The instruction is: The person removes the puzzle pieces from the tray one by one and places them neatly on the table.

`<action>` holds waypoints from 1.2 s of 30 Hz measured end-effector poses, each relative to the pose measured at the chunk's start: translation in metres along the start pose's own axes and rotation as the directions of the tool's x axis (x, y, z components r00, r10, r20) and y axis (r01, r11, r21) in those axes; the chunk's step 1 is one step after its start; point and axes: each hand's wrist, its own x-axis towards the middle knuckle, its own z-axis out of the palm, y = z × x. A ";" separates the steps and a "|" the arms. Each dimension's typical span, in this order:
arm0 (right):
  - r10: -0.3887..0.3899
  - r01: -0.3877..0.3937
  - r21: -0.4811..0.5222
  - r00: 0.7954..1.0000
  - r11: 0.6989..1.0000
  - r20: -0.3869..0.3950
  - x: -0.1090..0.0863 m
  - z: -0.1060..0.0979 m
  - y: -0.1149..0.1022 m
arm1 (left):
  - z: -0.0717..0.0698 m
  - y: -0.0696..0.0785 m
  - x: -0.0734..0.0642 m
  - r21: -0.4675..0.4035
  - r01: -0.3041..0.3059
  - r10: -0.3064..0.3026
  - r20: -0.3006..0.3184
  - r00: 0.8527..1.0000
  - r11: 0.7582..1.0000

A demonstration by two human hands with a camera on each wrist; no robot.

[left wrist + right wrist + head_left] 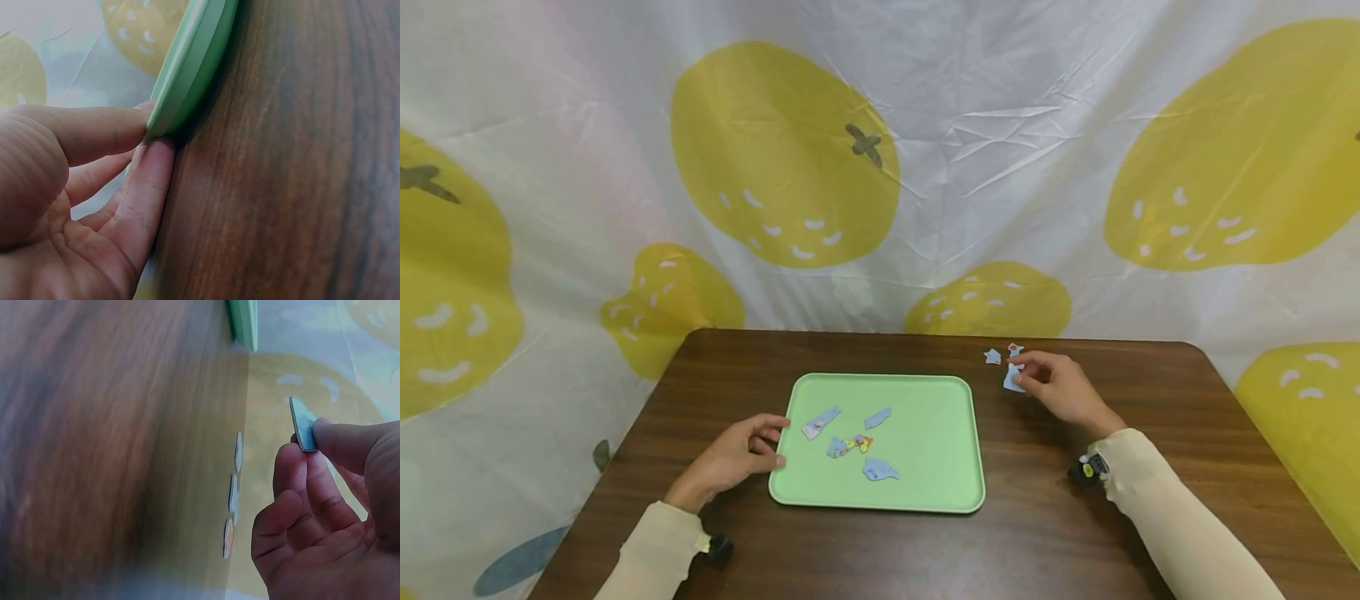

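My left hand [733,454] holds the left rim of a light green tray [925,492]. In the left wrist view the thumb lies on the tray's rim [194,69] and a finger touches it from below. On the tray lie several irregular light-blue puzzle pieces, among them a long one [822,422], a broad one [880,469] and one with a colourful print [859,443]. Beyond the tray's far right corner, my right hand [1063,387] pinches a light-blue puzzle piece [304,428] between thumb and fingers, raised off the table.
Loose puzzle pieces lie near the table's back edge by my right hand, one pale blue [992,357] and one with a red print [1015,349]. The dark wooden table [865,558] backs onto a white curtain [985,167] with large yellow fruit prints.
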 end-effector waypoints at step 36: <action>0.128 -0.134 -0.087 0.989 0.987 -0.077 0.013 -0.042 0.062 | -0.001 -0.003 0.003 -0.033 0.005 -0.004 0.008 1.000 0.999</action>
